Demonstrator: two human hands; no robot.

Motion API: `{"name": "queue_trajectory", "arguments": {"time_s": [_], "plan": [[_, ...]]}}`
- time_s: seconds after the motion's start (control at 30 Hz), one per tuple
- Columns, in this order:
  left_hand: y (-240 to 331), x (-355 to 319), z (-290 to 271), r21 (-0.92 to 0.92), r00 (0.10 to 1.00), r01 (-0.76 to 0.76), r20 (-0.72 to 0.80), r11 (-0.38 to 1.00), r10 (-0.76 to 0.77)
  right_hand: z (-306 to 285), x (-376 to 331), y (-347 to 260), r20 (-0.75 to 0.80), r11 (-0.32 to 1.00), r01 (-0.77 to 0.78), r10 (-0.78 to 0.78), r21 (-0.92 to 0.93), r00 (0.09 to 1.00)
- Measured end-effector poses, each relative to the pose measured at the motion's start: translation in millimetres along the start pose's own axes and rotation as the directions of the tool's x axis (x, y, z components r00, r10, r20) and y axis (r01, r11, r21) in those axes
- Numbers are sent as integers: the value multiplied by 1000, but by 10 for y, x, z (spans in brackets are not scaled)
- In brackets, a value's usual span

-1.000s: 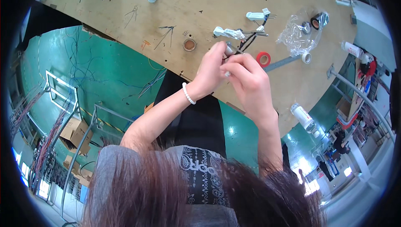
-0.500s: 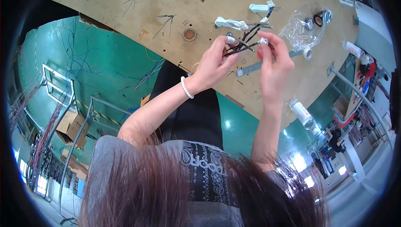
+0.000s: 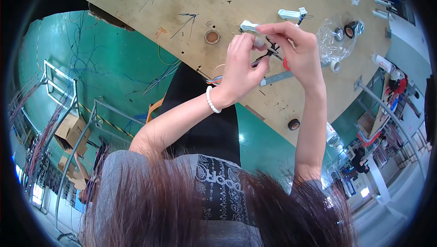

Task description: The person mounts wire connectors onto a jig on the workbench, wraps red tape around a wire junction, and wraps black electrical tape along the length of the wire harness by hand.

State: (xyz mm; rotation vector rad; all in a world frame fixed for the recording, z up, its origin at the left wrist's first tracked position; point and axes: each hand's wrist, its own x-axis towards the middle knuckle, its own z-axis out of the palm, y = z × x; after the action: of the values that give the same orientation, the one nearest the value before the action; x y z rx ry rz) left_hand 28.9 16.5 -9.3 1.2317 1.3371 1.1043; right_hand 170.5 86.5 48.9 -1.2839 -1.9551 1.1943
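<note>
Slightly right of centre, my left hand [image 3: 243,67] is closed around a bundle of black wires [image 3: 270,52], whose ends stick out past the fingertips. A white wrap or cap [image 3: 258,42] shows at the tip of one of its fingers. My right hand [image 3: 300,53] arches over the bundle with its fingers drawn in a pinch close to the left fingertips. What that pinch holds, if anything, is hidden. Just behind the hands stands a white clip-like fixture [image 3: 248,25]. A second white fixture [image 3: 289,14] with metal prongs is farther right.
On the wooden board [image 3: 214,1] lie a metal ruler [image 3: 275,78], a red round thing [image 3: 286,63], a white tape roll [image 3: 335,67], a black tape roll [image 3: 349,31] by clear plastic wrap [image 3: 328,42], and another black roll [image 3: 294,124] near the front edge. A round hole [image 3: 212,37] is left of the hands.
My right hand has risen and its fingers have moved left over the bundle, beside the left fingertips. The white connector seen in its fingers before is out of sight. My left hand still grips the wires.
</note>
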Motion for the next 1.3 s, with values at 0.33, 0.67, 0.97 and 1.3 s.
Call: {"name": "queue_trajectory", "arguments": {"time_s": [0.33, 0.67, 0.97, 1.3], "plan": [[7, 109, 265, -573, 918, 314, -22, 757, -397, -40, 137, -81, -25, 946, -324, 323, -29, 946], [-189, 63, 135, -436, 872, 471, 102, 767, -478, 173, 201, 61, -40, 706, -54, 36, -706, 999], [-349, -371, -391, 221, 921, -33, 385, 975, -57, 948, -1103, -99, -388, 700, -505, 707, 505, 591], [-439, -739, -446, 240, 901, 66, 403, 968, -162, 990, -699, 187, -269, 553, -311, 729, 773, 629]]}}
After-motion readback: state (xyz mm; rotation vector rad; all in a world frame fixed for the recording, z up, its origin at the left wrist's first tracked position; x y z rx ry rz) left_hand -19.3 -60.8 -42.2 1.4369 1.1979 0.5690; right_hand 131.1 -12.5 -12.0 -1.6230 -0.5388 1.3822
